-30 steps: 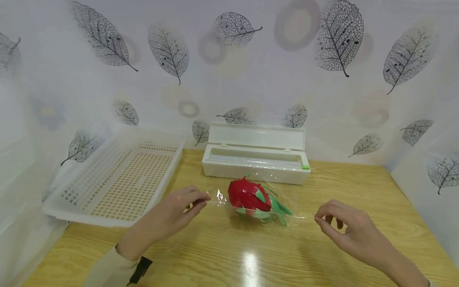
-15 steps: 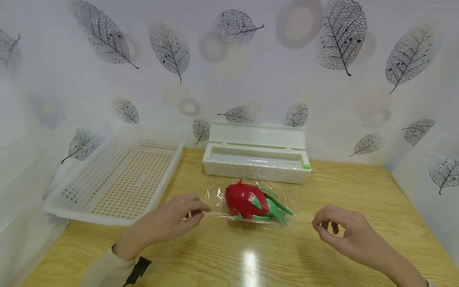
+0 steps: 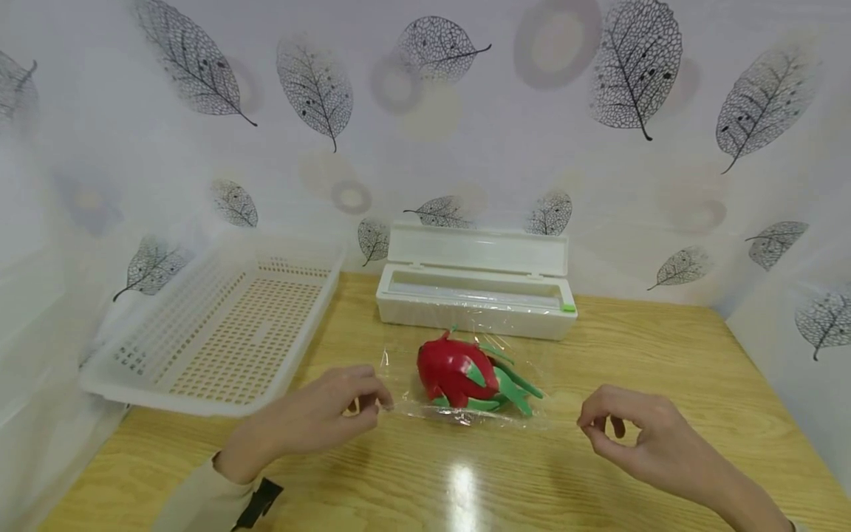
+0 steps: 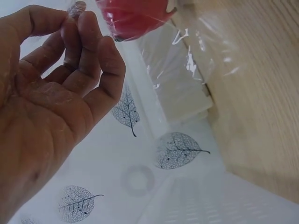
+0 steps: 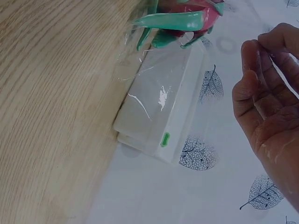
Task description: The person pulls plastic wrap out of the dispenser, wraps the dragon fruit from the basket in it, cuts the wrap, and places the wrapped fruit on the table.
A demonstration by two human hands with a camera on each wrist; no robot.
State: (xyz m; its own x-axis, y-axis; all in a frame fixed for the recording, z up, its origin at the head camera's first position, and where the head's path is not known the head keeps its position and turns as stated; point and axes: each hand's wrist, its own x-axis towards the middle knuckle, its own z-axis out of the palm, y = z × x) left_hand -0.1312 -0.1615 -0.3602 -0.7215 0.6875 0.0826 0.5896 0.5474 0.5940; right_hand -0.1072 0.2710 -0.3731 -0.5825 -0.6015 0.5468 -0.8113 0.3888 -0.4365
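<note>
A red dragon fruit [image 3: 459,369] with green scales lies on the table, a sheet of clear cling film [image 3: 405,414] draped over it. The film runs back to a white cling film dispenser [image 3: 472,314], whose lid stands up. My left hand [image 3: 332,410], left of the fruit, pinches the film's near edge between thumb and fingers; its fingertips meet at the film in the left wrist view. To the right of the fruit, my right hand [image 3: 645,436] has thumb and index finger pressed together at the film's near right corner. The film there is barely visible.
A white perforated basket [image 3: 312,325] stands at the left on the wood-grain table [image 3: 665,355]. A green slider [image 3: 568,308] sits at the dispenser's right end. Leaf-patterned sheeting [image 3: 465,133] rises behind and on both sides.
Both hands have lowered slightly toward me, bringing the film's near edge down over the front of the dragon fruit. The fruit has shifted slightly left. Dispenser and basket stay put.
</note>
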